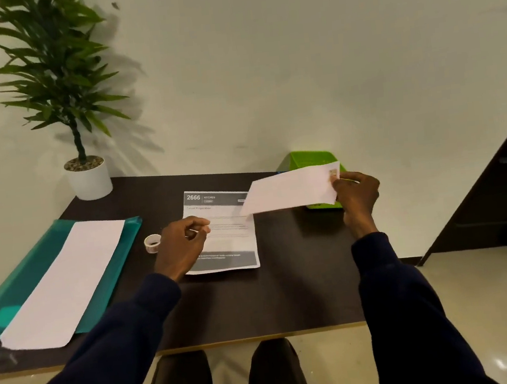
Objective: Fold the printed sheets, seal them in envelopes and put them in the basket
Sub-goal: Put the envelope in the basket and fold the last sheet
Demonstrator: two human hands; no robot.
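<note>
My right hand (356, 194) pinches the right end of a white envelope (290, 190) with a small sticker at its corner, held in the air just in front of the green basket (311, 158) at the table's back right. Flat on the middle of the dark table lies a printed sheet (229, 242) headed "2666". My left hand (185, 243) hovers over the sheet's left edge with its fingers curled and nothing visibly in them. A small roll of stickers (152, 242) stands just left of that hand.
A teal folder (19, 281) with a stack of white envelopes (63, 283) on it covers the table's left side. A potted plant (87, 176) stands at the back left corner. A dark cabinet (499, 195) rises at the right.
</note>
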